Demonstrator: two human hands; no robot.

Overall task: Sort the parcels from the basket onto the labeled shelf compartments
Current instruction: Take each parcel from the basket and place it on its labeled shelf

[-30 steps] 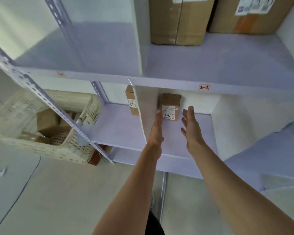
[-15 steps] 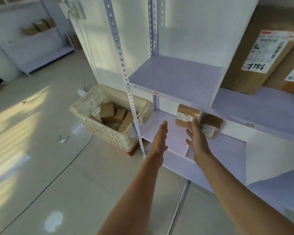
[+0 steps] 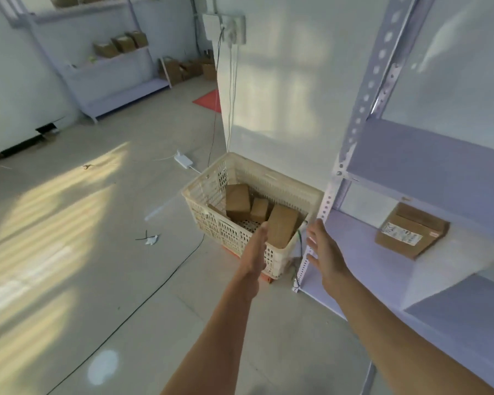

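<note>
Hands leave the shelf and reach toward the basket

Both hands have swung away from the shelf compartment toward the basket [image 3: 280,263] at 12 o'clock. Left hand [image 3: 255,253] is empty, fingers straight, over the near rim; right hand [image 3: 324,253] is empty, fingers spread, beside the shelf post [image 3: 327,201]. Three parcels [image 3: 281,225] lie in the basket; a labeled parcel [image 3: 411,230] sits on the shelf [image 3: 354,252] at 2 o'clock

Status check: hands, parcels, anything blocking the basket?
Left hand and right hand open, empty, reaching toward basket. Parcels inside it; one parcel on shelf. Shelf post close beside right hand.
</note>
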